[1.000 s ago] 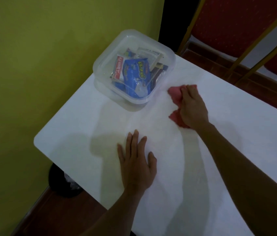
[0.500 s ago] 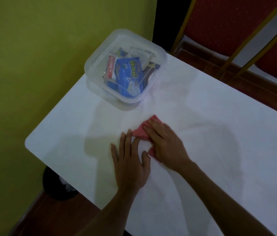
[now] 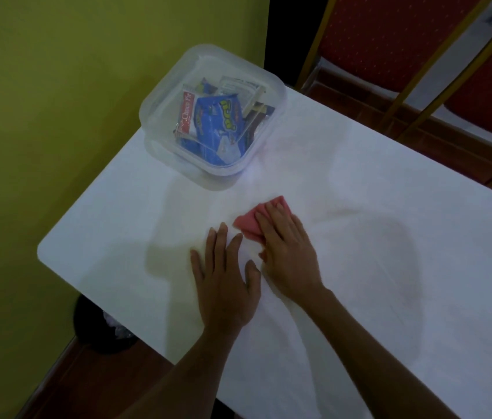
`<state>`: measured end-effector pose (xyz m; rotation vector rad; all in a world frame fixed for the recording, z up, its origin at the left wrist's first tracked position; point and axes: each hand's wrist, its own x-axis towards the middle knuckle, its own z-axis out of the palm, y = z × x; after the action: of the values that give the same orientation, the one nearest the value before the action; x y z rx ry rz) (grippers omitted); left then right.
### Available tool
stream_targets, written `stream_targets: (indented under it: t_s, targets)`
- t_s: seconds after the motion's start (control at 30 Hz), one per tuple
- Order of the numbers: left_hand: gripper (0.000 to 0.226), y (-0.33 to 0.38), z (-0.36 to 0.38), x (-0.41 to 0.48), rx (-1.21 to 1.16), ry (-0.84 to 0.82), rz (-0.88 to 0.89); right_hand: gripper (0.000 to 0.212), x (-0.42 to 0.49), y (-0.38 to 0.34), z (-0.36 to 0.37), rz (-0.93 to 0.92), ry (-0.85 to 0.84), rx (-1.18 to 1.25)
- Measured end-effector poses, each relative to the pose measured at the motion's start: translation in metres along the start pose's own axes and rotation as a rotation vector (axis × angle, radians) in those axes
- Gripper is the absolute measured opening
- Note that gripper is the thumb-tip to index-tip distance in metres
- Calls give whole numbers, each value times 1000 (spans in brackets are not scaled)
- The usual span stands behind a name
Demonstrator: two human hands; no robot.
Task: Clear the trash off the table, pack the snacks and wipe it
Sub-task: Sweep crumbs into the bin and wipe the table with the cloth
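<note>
Hands work a pink cloth across a white table

Right hand point(image 3: 288, 252) lies over a pink cloth point(image 3: 247, 224), its fingers stretched flat and pressing the cloth onto the white table point(image 3: 112, 237) rather than clutching it. Much of the cloth is hidden under the palm, and only a folded corner shows beyond the fingertips. Just beside it, the left hand point(image 3: 225, 276) rests palm down on the bare tabletop with fingers spread and nothing in its hold.

A clear lidded container point(image 3: 160, 95) stands at the table's far corner, near the yellow-green wall point(image 3: 57, 116). It holds snack packets point(image 3: 217, 125), among them a blue one and a red-and-white one. The packets behind these are blurred by the plastic and hard to make out.

Below the near corner, a dark bin point(image 3: 93, 331) is partly hidden by the table edge, and something pale shows inside it. Red chairs point(image 3: 405, 34) with gold frames are cut off at the top right.
</note>
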<state>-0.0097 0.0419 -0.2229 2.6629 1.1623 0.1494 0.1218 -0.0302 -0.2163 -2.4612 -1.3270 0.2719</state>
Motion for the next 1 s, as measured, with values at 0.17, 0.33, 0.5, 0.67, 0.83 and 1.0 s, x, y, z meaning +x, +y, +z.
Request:
stream_targets:
  t_s: [0.17, 0.33, 0.5, 0.67, 0.83, 1.0]
  targets:
    - [55, 2, 0, 0, -39, 22, 6, 64, 0, 70, -29, 44, 56, -94]
    - [54, 1, -1, 0, -35, 37, 12, 66, 22, 93, -44, 371, 145, -20]
    - [55, 1, -2, -2, -10, 22, -2, 67, 6, 17, -13, 486, 223, 28]
    - [56, 1, 0, 0, -3, 26, 13, 65, -40, -27, 15, 251, 98, 90]
    - [56, 3, -1, 0, -4, 24, 8, 71, -50, 14, -2, -90, -14, -23]
    - [53, 1, -1, 1, -41, 89, 1, 75, -49, 64, -22, 72, 65, -53]
